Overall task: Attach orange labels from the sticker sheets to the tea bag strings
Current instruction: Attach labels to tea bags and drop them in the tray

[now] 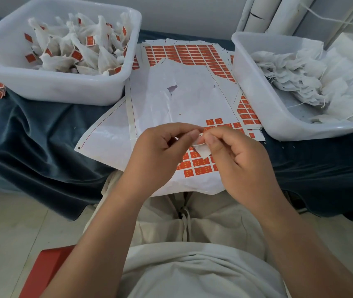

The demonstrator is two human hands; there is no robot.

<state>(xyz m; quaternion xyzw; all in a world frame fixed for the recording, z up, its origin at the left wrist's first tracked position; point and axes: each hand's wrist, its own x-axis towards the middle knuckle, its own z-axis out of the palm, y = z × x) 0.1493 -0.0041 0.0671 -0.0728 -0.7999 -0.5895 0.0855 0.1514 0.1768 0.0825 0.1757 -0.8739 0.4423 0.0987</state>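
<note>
My left hand (162, 147) and my right hand (233, 151) meet over the near end of the sticker sheet (171, 100). Between their fingertips is a white tea bag (202, 150); my right hand pinches its upper part and my left thumb and forefinger pinch at its top, where the string is too thin to make out. Orange labels (197, 166) remain in rows on the sheet just under my hands. More full rows of orange labels (184, 53) lie at the sheet's far end.
A white tub (63, 87) at the left holds tea bags with orange labels on them. A second white tub (278, 117) at the right holds plain tea bags. Both stand on a dark blue cloth (31, 134). A red stool edge (44, 269) shows below.
</note>
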